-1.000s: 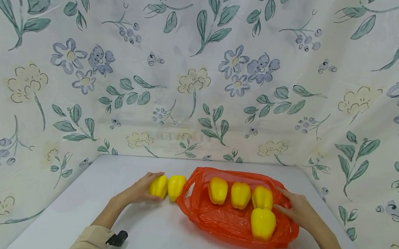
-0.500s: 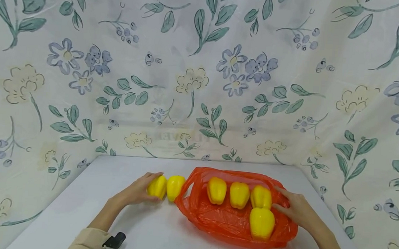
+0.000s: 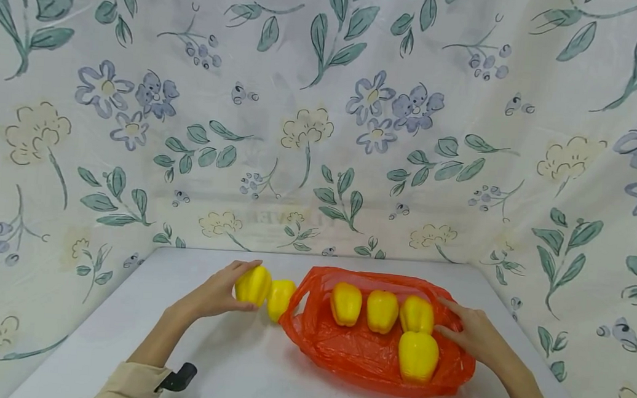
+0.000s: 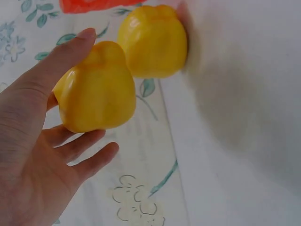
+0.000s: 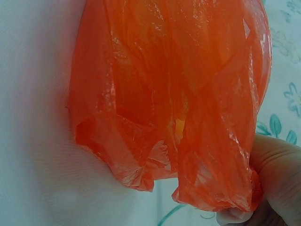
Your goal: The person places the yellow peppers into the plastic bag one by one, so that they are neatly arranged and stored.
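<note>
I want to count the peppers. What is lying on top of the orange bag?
Four yellow peppers lie on the orange bag. The right hand covers its right edge, so anything beneath it is hidden.

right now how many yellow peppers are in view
6. One in the left hand, pepper; one beside it on the table; four on the orange bag. None seems hidden.

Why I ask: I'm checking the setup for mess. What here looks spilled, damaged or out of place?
Nothing stands out. Four yellow peppers lie on the orange bag, the left hand holds a fifth pepper, a sixth sits beside it, and the right hand pinches the bag's edge.
</note>
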`<state>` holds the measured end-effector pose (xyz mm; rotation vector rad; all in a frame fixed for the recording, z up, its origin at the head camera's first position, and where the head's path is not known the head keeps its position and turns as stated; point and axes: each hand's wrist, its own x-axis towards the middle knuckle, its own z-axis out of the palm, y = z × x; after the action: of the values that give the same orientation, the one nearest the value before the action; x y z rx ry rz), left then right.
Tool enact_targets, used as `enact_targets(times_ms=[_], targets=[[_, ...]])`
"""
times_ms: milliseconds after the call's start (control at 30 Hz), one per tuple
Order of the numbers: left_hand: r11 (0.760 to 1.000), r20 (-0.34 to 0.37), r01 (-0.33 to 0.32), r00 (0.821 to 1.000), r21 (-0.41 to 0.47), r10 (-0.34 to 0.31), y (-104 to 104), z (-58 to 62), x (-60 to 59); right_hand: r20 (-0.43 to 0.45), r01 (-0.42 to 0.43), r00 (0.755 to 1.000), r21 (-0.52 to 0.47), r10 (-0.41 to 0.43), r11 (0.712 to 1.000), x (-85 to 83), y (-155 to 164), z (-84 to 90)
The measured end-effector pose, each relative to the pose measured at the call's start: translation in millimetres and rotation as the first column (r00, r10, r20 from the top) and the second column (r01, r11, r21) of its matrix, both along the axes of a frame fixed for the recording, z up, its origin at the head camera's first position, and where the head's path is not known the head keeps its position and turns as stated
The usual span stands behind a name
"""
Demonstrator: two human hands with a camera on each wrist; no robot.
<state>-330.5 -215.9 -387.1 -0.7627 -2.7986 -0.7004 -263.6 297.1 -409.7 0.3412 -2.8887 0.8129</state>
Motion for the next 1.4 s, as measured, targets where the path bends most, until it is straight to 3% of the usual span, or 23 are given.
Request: enact_targets(times_ms=[367, 800, 1133, 1400], targets=[[0.997, -0.107, 0.076, 0.991, -0.008, -0.077, 20.9, 36.2, 11.7, -0.009, 0.009, 1.000, 0.008, -0.009, 1.000, -1.4, 1.8, -0.7], [0.990, -0.137, 0.143, 0.980, -0.016, -0.143, 52.4, 62.5, 29.6, 0.000, 0.002, 1.000, -0.002, -0.002, 1.000, 0.6, 2.4, -3.2], [0.969, -0.119, 0.244, 0.962, -0.035, -0.247, 85.6, 73.6, 37.5, 0.008, 0.010, 1.000, -0.006, -0.010, 1.000, 1.0, 3.4, -3.4], [0.957, -0.044, 0.289, 0.956, -0.038, -0.290, 112.3, 68.8, 40.2, -0.010, 0.014, 1.000, 0.007, -0.014, 1.000, 0.1, 1.8, 0.1]])
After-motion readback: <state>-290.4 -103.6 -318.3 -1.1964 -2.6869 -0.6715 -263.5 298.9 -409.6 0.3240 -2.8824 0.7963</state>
